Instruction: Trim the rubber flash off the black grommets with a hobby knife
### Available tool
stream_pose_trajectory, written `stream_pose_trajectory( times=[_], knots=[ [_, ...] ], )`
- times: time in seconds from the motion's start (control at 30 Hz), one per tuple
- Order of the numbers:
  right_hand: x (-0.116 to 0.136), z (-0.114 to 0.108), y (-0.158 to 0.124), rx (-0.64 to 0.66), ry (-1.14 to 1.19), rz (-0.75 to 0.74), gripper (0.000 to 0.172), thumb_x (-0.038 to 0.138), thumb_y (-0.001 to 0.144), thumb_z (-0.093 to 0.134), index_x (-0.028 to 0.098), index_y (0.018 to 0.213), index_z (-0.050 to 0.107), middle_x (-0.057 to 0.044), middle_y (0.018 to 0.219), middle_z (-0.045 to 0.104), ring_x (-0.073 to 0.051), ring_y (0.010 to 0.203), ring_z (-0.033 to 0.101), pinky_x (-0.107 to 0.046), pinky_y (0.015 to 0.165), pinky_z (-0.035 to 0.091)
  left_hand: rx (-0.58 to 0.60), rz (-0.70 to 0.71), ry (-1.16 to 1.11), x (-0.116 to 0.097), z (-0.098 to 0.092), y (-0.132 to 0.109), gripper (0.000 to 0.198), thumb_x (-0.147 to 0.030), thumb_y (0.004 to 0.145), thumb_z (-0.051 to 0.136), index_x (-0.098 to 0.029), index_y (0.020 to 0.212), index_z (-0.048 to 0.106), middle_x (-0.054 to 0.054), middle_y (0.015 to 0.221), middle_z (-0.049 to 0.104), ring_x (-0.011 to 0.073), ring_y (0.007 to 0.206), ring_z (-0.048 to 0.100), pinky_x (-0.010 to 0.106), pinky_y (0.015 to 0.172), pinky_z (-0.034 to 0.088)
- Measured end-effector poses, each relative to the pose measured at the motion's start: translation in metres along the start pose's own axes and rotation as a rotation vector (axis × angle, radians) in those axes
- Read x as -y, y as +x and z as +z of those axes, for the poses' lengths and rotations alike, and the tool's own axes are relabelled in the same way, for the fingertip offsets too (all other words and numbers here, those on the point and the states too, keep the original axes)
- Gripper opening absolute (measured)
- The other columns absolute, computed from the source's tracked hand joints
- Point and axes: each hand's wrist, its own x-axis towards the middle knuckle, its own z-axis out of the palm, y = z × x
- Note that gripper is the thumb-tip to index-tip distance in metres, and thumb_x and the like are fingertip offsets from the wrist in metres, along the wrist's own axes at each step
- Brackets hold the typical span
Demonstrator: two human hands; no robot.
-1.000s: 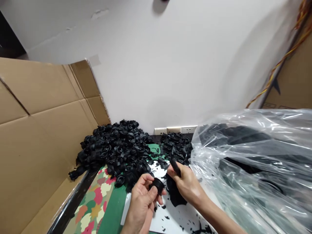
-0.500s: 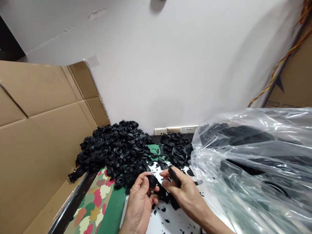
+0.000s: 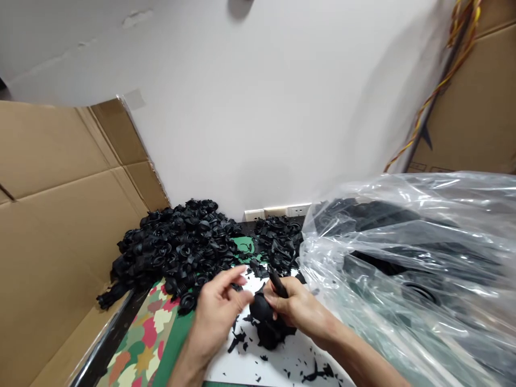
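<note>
My left hand (image 3: 217, 306) is held over the left part of the white board (image 3: 226, 370). Its fingers are apart with nothing between them, and the thumb points towards a rounded black rubber piece (image 3: 260, 308). My right hand (image 3: 296, 305) is closed round a dark pen-shaped tool (image 3: 278, 284), whose working tip is hidden. Its fingertips are right at the rubber piece; whether they also grip it, I cannot tell. Black scraps (image 3: 271, 336) lie heaped below, with small shavings scattered across the board.
A large heap of black ribbed rubber parts (image 3: 177, 242) lies at the back left, beside a cardboard panel (image 3: 72, 231). A smaller black pile (image 3: 278, 236) sits before the wall sockets (image 3: 276, 212). A clear plastic bag (image 3: 403, 279) with black contents fills the right side.
My left hand has let go of a ribbed black rubber part and moved left, its fingers opening. The right hand, still holding the tool, has come down beside the rounded piece. The view has shifted right.
</note>
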Motion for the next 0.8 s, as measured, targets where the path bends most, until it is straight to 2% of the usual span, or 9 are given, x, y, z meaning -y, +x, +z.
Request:
stream_pose_trajectory(
  times=[0.07, 0.1, 0.2, 0.27, 0.4, 0.53, 0.63, 0.73, 0.8],
  knots=[
    [-0.001, 0.002, 0.000, -0.041, 0.005, -0.003, 0.022, 0.027, 0.067, 0.057, 0.020, 0.048, 0.048, 0.006, 0.045, 0.043, -0.009, 0.040, 0.033, -0.023, 0.042, 0.026, 0.188, -0.088, -0.081, 0.002, 0.010, 0.000, 0.028, -0.015, 0.059, 0.077, -0.014, 0.086, 0.076, 0.003, 0.071, 0.068, 0.0092, 0.051, 0.050, 0.019, 0.047, 0.041],
    [-0.002, 0.002, 0.000, -0.077, 0.004, -0.010, 0.024, 0.030, 0.069, 0.057, 0.020, 0.049, 0.050, 0.005, 0.046, 0.045, -0.009, 0.041, 0.035, -0.023, 0.042, 0.027, 0.201, -0.150, -0.152, 0.006, 0.014, 0.000, 0.024, -0.016, 0.058, 0.079, -0.012, 0.082, 0.076, 0.003, 0.064, 0.067, 0.0089, 0.048, 0.050, 0.018, 0.044, 0.040],
    [-0.003, 0.000, 0.002, -0.196, -0.006, -0.037, 0.019, 0.035, 0.074, 0.057, 0.018, 0.067, 0.060, 0.000, 0.061, 0.057, -0.012, 0.049, 0.044, -0.024, 0.046, 0.033, 0.059, -0.328, -0.385, 0.019, 0.019, 0.000, 0.028, -0.031, 0.055, 0.082, -0.011, 0.072, 0.071, 0.000, 0.050, 0.060, 0.0074, 0.038, 0.047, 0.016, 0.032, 0.032],
    [-0.003, 0.000, 0.001, -0.236, -0.049, -0.093, 0.017, 0.033, 0.073, 0.059, 0.018, 0.079, 0.063, -0.003, 0.073, 0.062, -0.016, 0.061, 0.053, -0.027, 0.055, 0.039, 0.003, -0.375, -0.458, 0.026, 0.019, 0.000, 0.034, -0.039, 0.053, 0.082, -0.011, 0.067, 0.068, -0.002, 0.048, 0.056, 0.0070, 0.035, 0.047, 0.015, 0.029, 0.030],
    [-0.004, 0.006, -0.001, -0.232, -0.202, -0.358, 0.008, 0.022, 0.072, 0.057, 0.019, 0.073, 0.065, -0.004, 0.079, 0.063, -0.020, 0.076, 0.059, -0.030, 0.070, 0.044, -0.034, -0.418, -0.524, 0.032, 0.020, -0.004, 0.037, -0.039, 0.049, 0.084, -0.011, 0.062, 0.064, -0.002, 0.047, 0.054, 0.0056, 0.034, 0.046, 0.014, 0.028, 0.028],
    [-0.014, 0.018, 0.000, -0.291, -0.267, -0.516, 0.012, 0.019, 0.074, 0.054, 0.020, 0.062, 0.057, -0.003, 0.072, 0.058, -0.017, 0.068, 0.057, -0.027, 0.062, 0.045, -0.103, -0.448, -0.570, 0.032, 0.028, -0.010, 0.039, -0.037, 0.045, 0.086, -0.012, 0.061, 0.062, -0.001, 0.051, 0.058, 0.0053, 0.037, 0.049, 0.014, 0.032, 0.031],
    [-0.025, 0.027, 0.002, -0.405, -0.348, -0.601, 0.019, 0.020, 0.078, 0.045, 0.021, 0.059, 0.048, -0.001, 0.064, 0.054, -0.015, 0.058, 0.053, -0.025, 0.054, 0.043, -0.183, -0.456, -0.601, 0.031, 0.036, -0.013, 0.042, -0.039, 0.041, 0.087, -0.014, 0.059, 0.059, -0.003, 0.050, 0.057, 0.0036, 0.037, 0.047, 0.013, 0.035, 0.034],
    [-0.034, 0.032, 0.004, -0.496, -0.426, -0.602, 0.018, 0.021, 0.077, 0.038, 0.023, 0.059, 0.042, 0.000, 0.057, 0.051, -0.015, 0.050, 0.050, -0.025, 0.047, 0.041, -0.272, -0.419, -0.607, 0.029, 0.041, -0.019, 0.043, -0.040, 0.041, 0.088, -0.014, 0.060, 0.059, -0.005, 0.049, 0.055, 0.0020, 0.037, 0.044, 0.011, 0.036, 0.031],
    [-0.036, 0.029, 0.008, -0.523, -0.460, -0.544, 0.014, 0.021, 0.073, 0.040, 0.024, 0.060, 0.041, 0.001, 0.054, 0.051, -0.015, 0.047, 0.049, -0.025, 0.045, 0.040, -0.279, -0.348, -0.566, 0.030, 0.044, -0.027, 0.040, -0.040, 0.044, 0.087, -0.013, 0.058, 0.060, -0.006, 0.043, 0.050, 0.0013, 0.035, 0.040, 0.011, 0.035, 0.027]
  ],
)
